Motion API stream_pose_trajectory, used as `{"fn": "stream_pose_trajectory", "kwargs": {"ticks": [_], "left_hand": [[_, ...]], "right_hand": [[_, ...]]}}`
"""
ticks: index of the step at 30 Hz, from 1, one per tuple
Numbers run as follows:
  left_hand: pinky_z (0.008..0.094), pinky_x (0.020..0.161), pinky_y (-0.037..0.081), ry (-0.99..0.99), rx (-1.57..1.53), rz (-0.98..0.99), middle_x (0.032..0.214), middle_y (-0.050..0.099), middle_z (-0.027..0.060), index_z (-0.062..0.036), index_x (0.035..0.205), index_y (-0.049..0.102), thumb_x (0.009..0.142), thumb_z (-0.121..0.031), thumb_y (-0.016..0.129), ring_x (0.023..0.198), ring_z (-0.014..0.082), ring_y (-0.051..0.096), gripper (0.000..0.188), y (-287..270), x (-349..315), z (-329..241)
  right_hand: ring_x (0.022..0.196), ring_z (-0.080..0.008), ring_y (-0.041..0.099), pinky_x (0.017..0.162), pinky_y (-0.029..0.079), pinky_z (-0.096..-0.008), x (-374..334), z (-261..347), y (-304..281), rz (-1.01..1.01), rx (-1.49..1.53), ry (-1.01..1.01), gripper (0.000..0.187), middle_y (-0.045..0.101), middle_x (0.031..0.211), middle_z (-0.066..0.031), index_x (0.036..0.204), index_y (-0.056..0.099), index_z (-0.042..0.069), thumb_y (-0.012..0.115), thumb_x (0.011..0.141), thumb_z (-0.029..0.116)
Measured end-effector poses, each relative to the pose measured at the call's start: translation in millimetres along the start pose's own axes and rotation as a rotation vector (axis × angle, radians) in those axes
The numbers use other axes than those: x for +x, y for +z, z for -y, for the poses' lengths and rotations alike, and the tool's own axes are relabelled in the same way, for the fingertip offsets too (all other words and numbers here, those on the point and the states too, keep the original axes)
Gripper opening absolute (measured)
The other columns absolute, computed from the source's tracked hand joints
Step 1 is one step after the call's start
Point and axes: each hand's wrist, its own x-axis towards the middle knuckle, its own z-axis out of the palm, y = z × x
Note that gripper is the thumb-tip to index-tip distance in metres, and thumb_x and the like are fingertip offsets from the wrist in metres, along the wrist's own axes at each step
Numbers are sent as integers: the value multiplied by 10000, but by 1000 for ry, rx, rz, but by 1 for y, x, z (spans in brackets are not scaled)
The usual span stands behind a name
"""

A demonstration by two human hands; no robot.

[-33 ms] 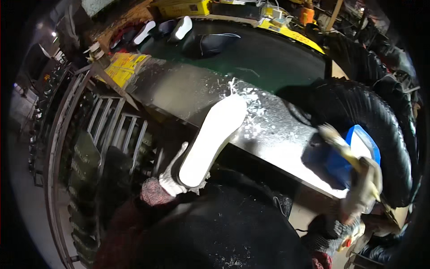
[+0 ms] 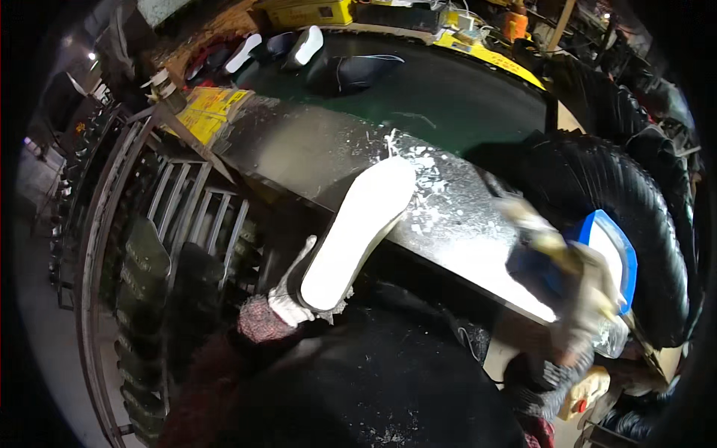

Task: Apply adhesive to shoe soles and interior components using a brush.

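Note:
A shoe (image 2: 362, 224) lies tilted with its bright white, wet-looking bottom facing up, its toe end over the metal table and its narrow end toward me. My left hand (image 2: 287, 302), in a white knit glove, is closed around that narrow end; some fingers are hidden beneath it. On the right, my gloved right hand (image 2: 586, 287) grips a brush (image 2: 526, 220) with a pale head, smeared by motion. Behind that hand stands a blue container (image 2: 629, 257) with white stuff inside, partly covered by the hand.
White splatters mark the metal tabletop (image 2: 299, 153). Several dark shoes lie along the far edge, one with a white bottom (image 2: 308, 46). A metal rack (image 2: 175, 205) stands at left. Black plastic sheeting (image 2: 620, 194) bulges at right. A yellow can-like thing (image 2: 586, 392) sits below my right hand.
My right hand and the brush have moved left, away from the blue container and toward the shoe. The left hand and shoe have hardly shifted.

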Motion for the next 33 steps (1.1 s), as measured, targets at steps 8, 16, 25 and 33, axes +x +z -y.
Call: {"fn": "stream_pose_trajectory", "kwargs": {"ticks": [8, 16, 25, 33], "left_hand": [[576, 693, 527, -143, -151, 147, 1097, 606, 266, -97, 1336, 472, 889, -688, 340, 923, 470, 614, 753, -35, 9, -18], [617, 785, 498, -227, -200, 128, 1190, 582, 226, -113, 1375, 428, 884, -680, 372, 1001, 476, 593, 752, -26, 2, -31], [521, 868, 513, 454, 993, 316, 1303, 493, 243, -57, 1385, 383, 926, -613, 364, 1168, 364, 531, 721, -11, 29, -24], [418, 805, 575, 170, 30, 147, 1079, 659, 168, -27, 1243, 547, 965, -469, 441, 948, 293, 663, 533, 11, 36, -29]], "right_hand": [[662, -65, 553, 575, 462, -234, 71, -71, 141, 296, 117, 42, 158, 651, 798, -28, 968, 654, -11, 612, 911, 130], [643, -98, 587, 601, 482, -229, 47, -17, 132, 546, -15, -154, 256, 652, 730, -53, 917, 666, -17, 588, 926, 226], [622, -164, 640, 567, 515, -277, 19, 14, 149, 958, 24, -746, 156, 657, 706, -105, 807, 654, 4, 612, 862, 144], [824, -185, 655, 712, 554, -275, -5, 7, 106, 1012, 278, 194, 272, 655, 947, -127, 991, 613, -45, 671, 880, 197]]}}
